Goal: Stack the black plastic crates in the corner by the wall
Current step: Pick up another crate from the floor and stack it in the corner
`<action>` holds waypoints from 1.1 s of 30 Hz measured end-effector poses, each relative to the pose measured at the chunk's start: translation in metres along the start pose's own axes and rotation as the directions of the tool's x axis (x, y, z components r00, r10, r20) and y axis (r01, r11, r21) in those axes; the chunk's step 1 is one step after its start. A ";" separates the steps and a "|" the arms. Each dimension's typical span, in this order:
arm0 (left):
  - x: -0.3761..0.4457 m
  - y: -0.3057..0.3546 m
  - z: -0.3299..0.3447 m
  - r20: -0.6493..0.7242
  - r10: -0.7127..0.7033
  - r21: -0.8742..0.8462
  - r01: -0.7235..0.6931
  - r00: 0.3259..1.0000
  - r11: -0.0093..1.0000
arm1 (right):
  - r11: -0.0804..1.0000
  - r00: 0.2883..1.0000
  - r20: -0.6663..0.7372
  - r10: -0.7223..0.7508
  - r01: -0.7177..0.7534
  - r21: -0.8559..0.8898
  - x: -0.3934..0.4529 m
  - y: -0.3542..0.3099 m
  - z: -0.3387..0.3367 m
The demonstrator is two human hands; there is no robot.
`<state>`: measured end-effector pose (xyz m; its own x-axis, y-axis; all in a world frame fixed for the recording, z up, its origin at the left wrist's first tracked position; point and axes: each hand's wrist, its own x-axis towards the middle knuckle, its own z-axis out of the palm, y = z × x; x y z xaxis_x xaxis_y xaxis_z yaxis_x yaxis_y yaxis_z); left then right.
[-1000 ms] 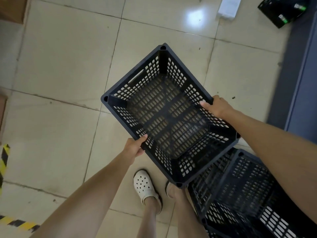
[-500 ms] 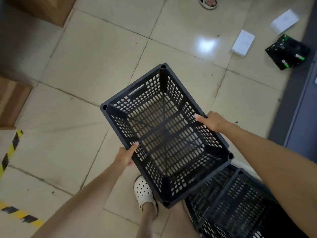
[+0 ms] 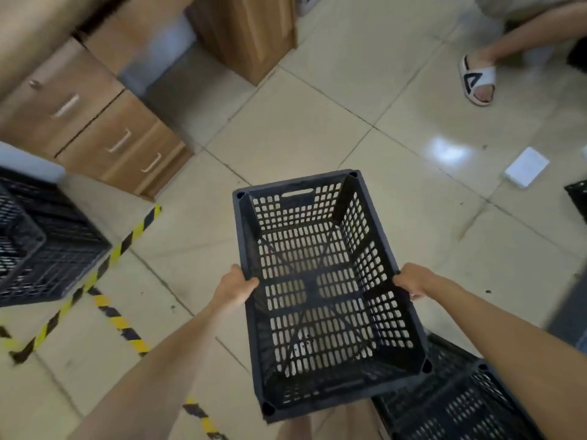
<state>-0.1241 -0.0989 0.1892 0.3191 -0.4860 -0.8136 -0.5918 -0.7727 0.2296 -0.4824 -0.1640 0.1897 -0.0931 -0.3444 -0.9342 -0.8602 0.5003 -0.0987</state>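
A: Crate (image 3: 320, 281), black plastic, empty, carried level above the tiled floor (image 3: 317, 128). Left hand (image 3: 233, 287) is clamped on the left long rim, thumb over the top edge. Right hand (image 3: 413, 281) is clamped on the right long rim. Both grips firm on the same crate.

B: What's changed over the last second?

A: The view has swung left. A second ago it showed only bare tile ahead, plus a white packet and a dark box near the top edge. Now a wooden drawer cabinet (image 3: 92, 122) fills the upper left, and yellow-black hazard tape (image 3: 124, 246) runs across the floor. The crate has turned with the body, its handle-slot end now pointing straight ahead.

B: Any sign of the stack?

A: A dark crate stack (image 3: 41, 246) sits at the floor's left edge, just past the tape, beside the cabinet. My guess is that's the target. I can't see a wall clearly.

B: And the source pile?

A: More crates (image 3: 460, 398) at the lower right, partly under the carried one.

B: Hazards?

A: Another person's sandalled foot (image 3: 478, 79) at the upper right, well apart from the path. The white packet (image 3: 525, 166) lies on the floor to the right.

B: Progress?

A: Mid-carry, I'd say. Placement not yet done.
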 end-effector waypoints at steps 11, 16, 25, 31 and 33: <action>-0.095 -0.054 -0.152 -0.101 0.002 0.076 0.005 0.995 0.997 | 0.989 0.996 -0.015 -0.090 0.087 -0.119 -0.165 -0.118 0.015; -0.138 -0.099 -0.202 -0.161 0.009 0.120 0.010 0.987 0.993 | 0.953 0.986 -0.036 -0.160 0.145 -0.266 -0.227 -0.174 0.033; -0.189 -0.184 -0.279 -0.238 -0.038 0.057 0.053 0.970 0.997 | 0.905 0.958 0.004 -0.287 0.272 -0.326 -0.293 -0.261 0.082; -0.212 -0.239 -0.306 -0.304 -0.089 0.004 0.095 0.948 0.996 | 0.877 0.950 0.048 -0.310 0.305 -0.371 -0.309 -0.314 0.122; -0.217 -0.255 -0.315 -0.318 -0.123 -0.005 0.128 0.940 0.992 | 0.854 0.941 0.078 -0.328 0.331 -0.401 -0.308 -0.335 0.135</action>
<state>0.1913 0.0750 0.4758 0.6083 -0.4914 -0.6233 -0.5420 -0.8309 0.1260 -0.0982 -0.1185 0.4642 0.2336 -0.4265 -0.8738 -0.9666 -0.0050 -0.2561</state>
